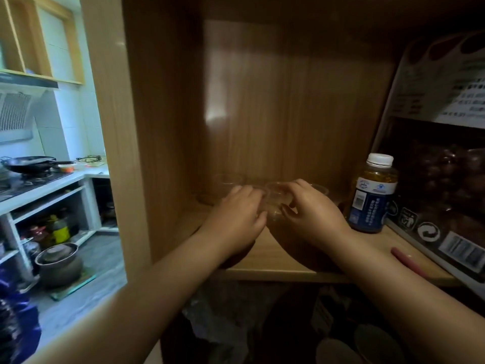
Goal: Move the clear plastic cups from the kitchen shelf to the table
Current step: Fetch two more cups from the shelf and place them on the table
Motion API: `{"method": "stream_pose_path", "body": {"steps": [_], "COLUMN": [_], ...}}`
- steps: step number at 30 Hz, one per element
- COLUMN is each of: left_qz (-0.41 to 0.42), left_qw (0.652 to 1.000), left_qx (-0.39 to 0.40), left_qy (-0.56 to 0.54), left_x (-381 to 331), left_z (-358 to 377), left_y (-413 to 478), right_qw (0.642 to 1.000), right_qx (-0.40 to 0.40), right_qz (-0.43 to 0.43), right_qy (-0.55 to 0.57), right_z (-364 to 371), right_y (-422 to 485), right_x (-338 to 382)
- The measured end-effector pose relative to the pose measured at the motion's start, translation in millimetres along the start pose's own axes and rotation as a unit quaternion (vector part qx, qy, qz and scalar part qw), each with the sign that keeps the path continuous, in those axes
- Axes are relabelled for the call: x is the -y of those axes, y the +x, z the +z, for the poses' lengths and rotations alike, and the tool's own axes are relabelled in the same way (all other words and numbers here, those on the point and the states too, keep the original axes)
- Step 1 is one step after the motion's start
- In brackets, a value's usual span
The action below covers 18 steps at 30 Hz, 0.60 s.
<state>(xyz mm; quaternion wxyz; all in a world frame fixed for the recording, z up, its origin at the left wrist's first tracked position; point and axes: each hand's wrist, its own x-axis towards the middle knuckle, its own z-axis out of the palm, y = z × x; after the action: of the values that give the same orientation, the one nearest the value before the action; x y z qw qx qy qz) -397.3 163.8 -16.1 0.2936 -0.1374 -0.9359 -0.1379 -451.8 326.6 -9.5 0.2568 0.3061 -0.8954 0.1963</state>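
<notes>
Inside a wooden shelf compartment, both my hands reach in side by side. My left hand and my right hand close from either side on one clear plastic cup between them. Another clear cup stands behind my left hand, near the back wall. The rim of a third clear cup shows behind my right hand. The cups are faint in the dim light.
A capped bottle with a blue label stands right of my right hand. A large printed box fills the right side. A pink stick lies on the shelf edge. Left, a kitchen counter holds a wok; pots sit below.
</notes>
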Motion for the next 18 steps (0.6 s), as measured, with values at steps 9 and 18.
{"method": "stream_pose_path", "body": {"steps": [9, 18], "left_qz": [0.015, 0.026], "left_qw": [0.999, 0.998], "left_qx": [-0.044, -0.057], "left_qy": [0.013, 0.028], "left_x": [-5.6, -4.3], "left_z": [-2.7, -26.3], "left_y": [-3.8, -30.3], "right_qw": [1.000, 0.999], "right_qx": [-0.002, -0.012], "right_qz": [-0.003, -0.030], "right_qy": [0.003, 0.018], "right_z": [-1.8, -18.9], "right_y": [-4.2, -31.0], "right_x": [2.0, 23.1]}}
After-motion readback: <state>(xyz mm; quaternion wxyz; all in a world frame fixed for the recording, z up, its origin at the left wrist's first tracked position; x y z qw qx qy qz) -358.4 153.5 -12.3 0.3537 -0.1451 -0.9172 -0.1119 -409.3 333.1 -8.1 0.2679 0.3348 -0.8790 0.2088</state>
